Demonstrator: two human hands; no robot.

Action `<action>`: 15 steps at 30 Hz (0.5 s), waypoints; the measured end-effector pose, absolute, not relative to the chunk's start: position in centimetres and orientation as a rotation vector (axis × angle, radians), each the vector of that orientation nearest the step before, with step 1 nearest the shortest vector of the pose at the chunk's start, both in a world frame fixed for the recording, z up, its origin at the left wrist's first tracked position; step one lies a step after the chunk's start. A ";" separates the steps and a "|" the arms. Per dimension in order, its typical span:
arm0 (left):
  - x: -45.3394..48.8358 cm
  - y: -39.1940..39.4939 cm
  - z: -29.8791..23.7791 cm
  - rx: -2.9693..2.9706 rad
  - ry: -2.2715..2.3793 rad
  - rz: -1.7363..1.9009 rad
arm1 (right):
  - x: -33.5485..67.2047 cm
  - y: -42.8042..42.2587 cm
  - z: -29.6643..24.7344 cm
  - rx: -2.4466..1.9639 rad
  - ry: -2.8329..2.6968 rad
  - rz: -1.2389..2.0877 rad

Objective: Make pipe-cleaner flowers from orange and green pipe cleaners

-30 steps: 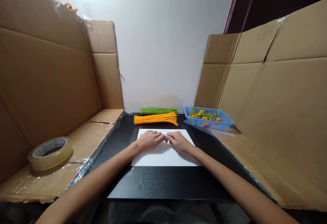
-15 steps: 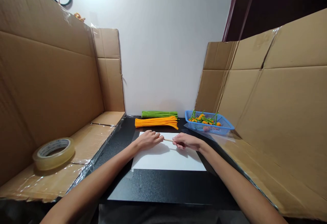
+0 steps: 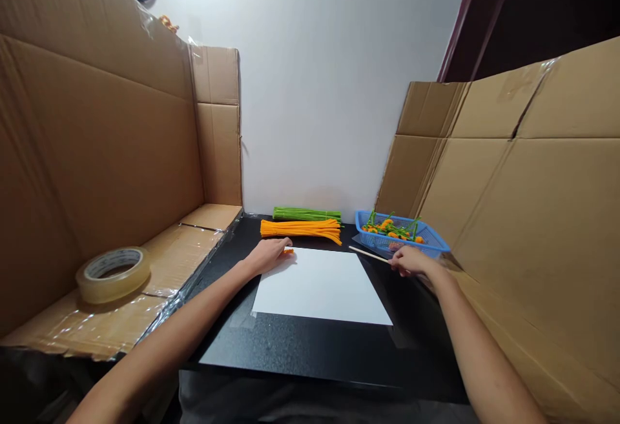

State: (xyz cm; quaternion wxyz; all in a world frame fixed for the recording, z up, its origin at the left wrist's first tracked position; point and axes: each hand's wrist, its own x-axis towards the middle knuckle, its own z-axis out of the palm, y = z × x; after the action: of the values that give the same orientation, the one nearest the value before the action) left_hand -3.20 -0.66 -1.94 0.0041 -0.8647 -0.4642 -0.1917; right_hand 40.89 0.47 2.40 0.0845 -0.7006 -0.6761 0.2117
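Well left of your left fingers: a roll of clear packing tape (image 3: 113,275), glossy, lying flat on a corrugated cardboard panel (image 3: 97,140) that is folded up as a wall and patched with shiny tape.

Your left hand (image 3: 268,256) rests at the sheet's top-left corner, fingers (image 3: 278,246) curled and close together. Just past the fingertips sits a small orange fuzzy bit (image 3: 289,251). Can't tell if you're gripping it or only touching it.

Right of those fingers, a smooth white paper sheet (image 3: 320,288) lies flat on a black speckled table top (image 3: 310,346). Ahead of your fingers: a bundle of fuzzy orange pipe cleaners (image 3: 300,229), straight and laid side by side, touching a green bundle (image 3: 307,214) behind it.

Your right hand (image 3: 411,261) is off the paper's right side, fingers (image 3: 394,255) pinching a thin wooden stick (image 3: 368,253). The stick points up-left, tip clear of the sheet.

Just beyond those fingers: a blue plastic mesh basket (image 3: 426,238) holding green stems with orange heads. Further right, a second cardboard wall (image 3: 533,217).
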 end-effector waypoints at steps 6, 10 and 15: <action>-4.7 1.2 -2.1 -2.821 -1.673 -1.384 | 41.4 0.6 2.3 -2.257 -2.016 0.403; -6.2 2.5 -2.5 -2.730 -1.852 -1.837 | 41.7 0.7 2.6 -2.313 -2.008 0.205; -7.2 2.6 -2.7 -2.844 -1.888 -1.633 | 39.4 0.2 2.7 -2.232 -2.013 -0.031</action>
State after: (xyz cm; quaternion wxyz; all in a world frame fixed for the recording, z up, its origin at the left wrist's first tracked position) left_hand -7.25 2.62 -2.67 -0.3159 -0.7131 -0.4735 -0.4093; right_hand 39.43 0.16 2.66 0.0678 -0.7408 -0.6682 -0.0101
